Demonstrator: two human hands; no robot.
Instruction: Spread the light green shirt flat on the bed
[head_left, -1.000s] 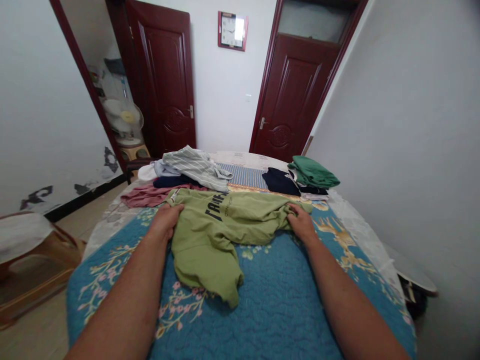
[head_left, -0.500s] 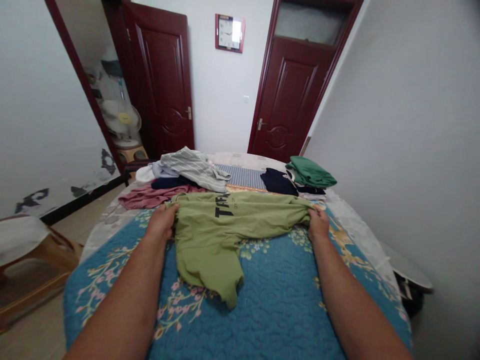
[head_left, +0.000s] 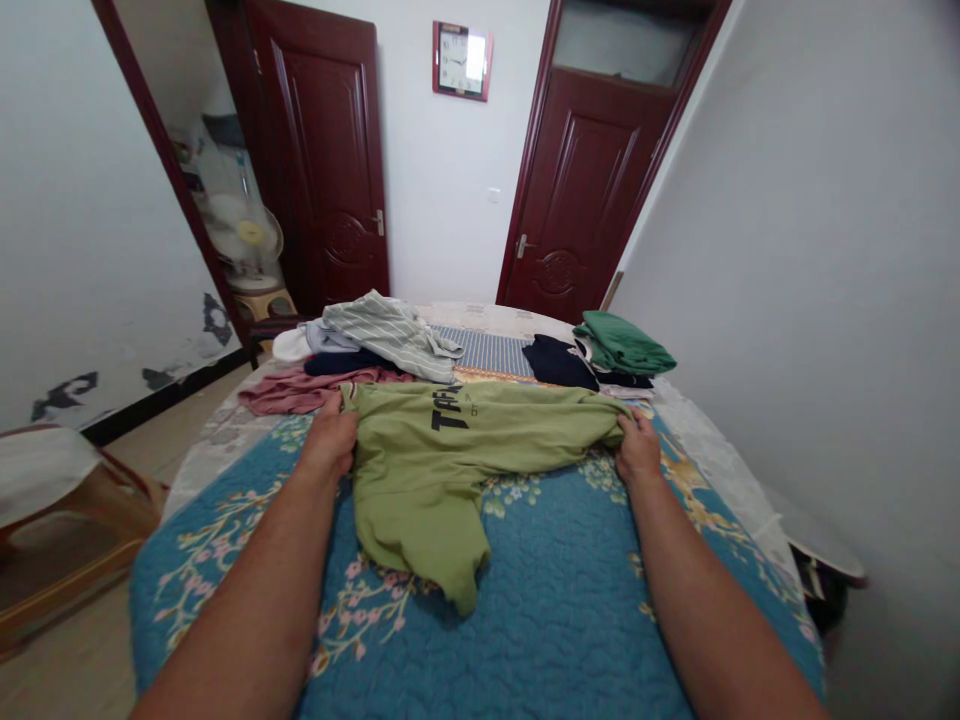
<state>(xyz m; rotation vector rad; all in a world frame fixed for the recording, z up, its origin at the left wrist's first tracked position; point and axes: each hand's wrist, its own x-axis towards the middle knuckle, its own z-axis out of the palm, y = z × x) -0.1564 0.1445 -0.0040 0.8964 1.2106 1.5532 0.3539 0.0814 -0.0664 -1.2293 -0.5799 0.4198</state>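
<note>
A green shirt [head_left: 420, 470] with black lettering lies across the blue floral quilt [head_left: 555, 600], folded lengthwise, with a sleeve hanging toward me on its left part. My left hand [head_left: 330, 440] grips the shirt's left end near the striped collar edge. At the opposite end, my right hand [head_left: 637, 445] pinches the fabric between closed fingers. Both arms reach forward over the quilt.
Behind the shirt on the left are a striped grey-green garment [head_left: 390, 335] and a pink one [head_left: 300, 390]. A folded green garment [head_left: 626, 343] and a navy one [head_left: 559, 362] lie at the back right. A stool [head_left: 67, 520] stands left.
The shirt's left end and collar edge have shifted slightly, with my left hand still on it. My right hand holds its end in nearly the same place.
</note>
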